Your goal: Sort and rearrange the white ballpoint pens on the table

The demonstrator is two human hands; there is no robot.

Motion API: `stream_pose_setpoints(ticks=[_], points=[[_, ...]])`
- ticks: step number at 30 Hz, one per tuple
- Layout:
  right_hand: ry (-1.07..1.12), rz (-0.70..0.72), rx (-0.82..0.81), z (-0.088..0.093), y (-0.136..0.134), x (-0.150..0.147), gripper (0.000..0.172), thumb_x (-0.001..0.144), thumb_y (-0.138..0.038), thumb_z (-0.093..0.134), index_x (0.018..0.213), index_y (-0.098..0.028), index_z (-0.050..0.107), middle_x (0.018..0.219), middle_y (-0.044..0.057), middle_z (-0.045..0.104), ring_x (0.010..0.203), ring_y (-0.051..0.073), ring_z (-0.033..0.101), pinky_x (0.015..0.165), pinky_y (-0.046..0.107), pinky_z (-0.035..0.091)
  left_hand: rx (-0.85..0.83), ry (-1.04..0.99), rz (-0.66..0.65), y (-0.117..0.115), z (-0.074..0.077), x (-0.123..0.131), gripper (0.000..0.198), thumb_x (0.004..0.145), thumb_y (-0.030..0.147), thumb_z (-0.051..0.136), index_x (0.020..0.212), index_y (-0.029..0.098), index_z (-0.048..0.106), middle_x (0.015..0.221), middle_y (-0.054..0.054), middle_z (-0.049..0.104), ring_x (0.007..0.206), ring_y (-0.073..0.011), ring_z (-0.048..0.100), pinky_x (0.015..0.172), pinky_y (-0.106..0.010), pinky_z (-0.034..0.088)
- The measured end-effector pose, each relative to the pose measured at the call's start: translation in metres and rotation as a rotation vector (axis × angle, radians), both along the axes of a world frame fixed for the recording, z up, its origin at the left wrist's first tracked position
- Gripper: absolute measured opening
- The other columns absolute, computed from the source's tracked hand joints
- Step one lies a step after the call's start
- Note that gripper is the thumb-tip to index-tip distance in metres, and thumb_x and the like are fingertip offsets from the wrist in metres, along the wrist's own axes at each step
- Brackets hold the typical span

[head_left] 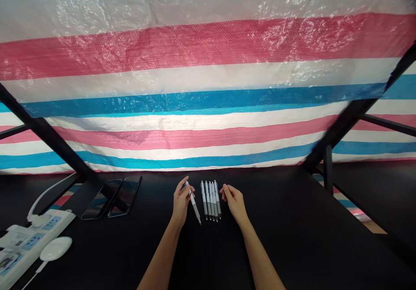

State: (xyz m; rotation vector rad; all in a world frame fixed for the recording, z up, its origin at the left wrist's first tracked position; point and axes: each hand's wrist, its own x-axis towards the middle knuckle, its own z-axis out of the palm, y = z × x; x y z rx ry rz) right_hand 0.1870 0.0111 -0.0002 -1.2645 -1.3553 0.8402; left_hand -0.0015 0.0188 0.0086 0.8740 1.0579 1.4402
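A white pen point(194, 205) with a grey grip slants down to the right from my left hand point(181, 203), its tip toward me. The fingers of that hand are closed around its upper end. Just right of it, several matching white pens point(211, 201) lie side by side in a row on the black table, grey grips and tips toward me. My right hand point(234, 201) is beside the right end of this row, fingers curled in and nothing visible in them. Whether its fingertips touch the outermost pen is hard to tell.
Two dark phones point(103, 200) lie overlapping at the left on the black table point(292, 238). Farther left are a white power strip point(48, 229) with plugs and a white round charger point(56, 249) on a cable. A striped sheet point(208, 73) hangs behind, between black frame bars point(338, 125).
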Motion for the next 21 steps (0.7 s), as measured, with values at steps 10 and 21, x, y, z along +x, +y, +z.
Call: stream_pose_setpoints(ticks=[10,21], points=[[0.001,0.006,-0.019,-0.0006,-0.0001,-0.0002,0.045,0.087,-0.052,0.04,0.064,-0.018,0.057,0.053,-0.001,0.047,0.052,0.014,0.046,0.051,0.024,0.035,-0.022,-0.022,-0.014,-0.0009,0.0032,0.0001,0.056,0.07,0.041,0.066,0.118,0.017,0.054,0.065,0.001,0.055,0.053,-0.0089,0.047,0.052,-0.023,0.037],[0.008,0.002,-0.013,-0.0009,0.0004,0.0003,0.044,0.087,-0.052,0.041,0.064,-0.018,0.057,0.053,-0.001,0.047,0.051,0.013,0.046,0.051,0.024,0.034,-0.021,-0.008,-0.045,0.0004,-0.0011,-0.0006,0.045,0.071,0.04,0.065,0.107,0.015,0.058,0.063,0.002,0.054,0.052,-0.0077,0.046,0.051,-0.022,0.036]])
